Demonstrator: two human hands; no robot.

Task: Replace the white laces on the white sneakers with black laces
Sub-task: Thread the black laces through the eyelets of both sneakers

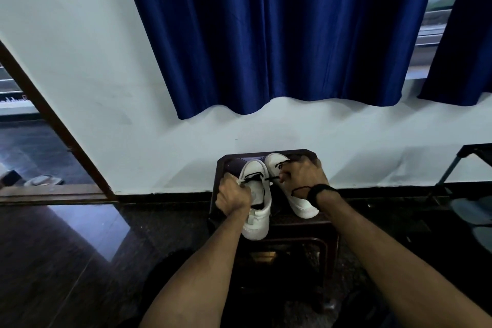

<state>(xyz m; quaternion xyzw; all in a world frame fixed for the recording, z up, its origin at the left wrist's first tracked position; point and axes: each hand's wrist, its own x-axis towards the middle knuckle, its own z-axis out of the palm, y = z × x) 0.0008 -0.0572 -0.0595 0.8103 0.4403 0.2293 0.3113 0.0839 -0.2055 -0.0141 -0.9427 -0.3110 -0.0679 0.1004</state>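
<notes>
Two white sneakers stand side by side on a small dark stool (298,224), toes pointing away from me. Across the left sneaker (257,200) a black lace (254,176) is stretched taut between my two hands. My left hand (233,196) grips one end at the shoe's left side, where a bit of white shows in the fist. My right hand (302,174) pinches the other end and partly covers the right sneaker (303,204). A loose stretch of black lace (299,190) trails by my right wrist, above a black wristband.
The stool stands against a pale wall under a blue curtain (279,29). A brown door frame (53,125) slants at the left, with sandals (44,180) beyond it. A dark metal-framed piece of furniture (463,168) stands at the right. The floor is dark and glossy.
</notes>
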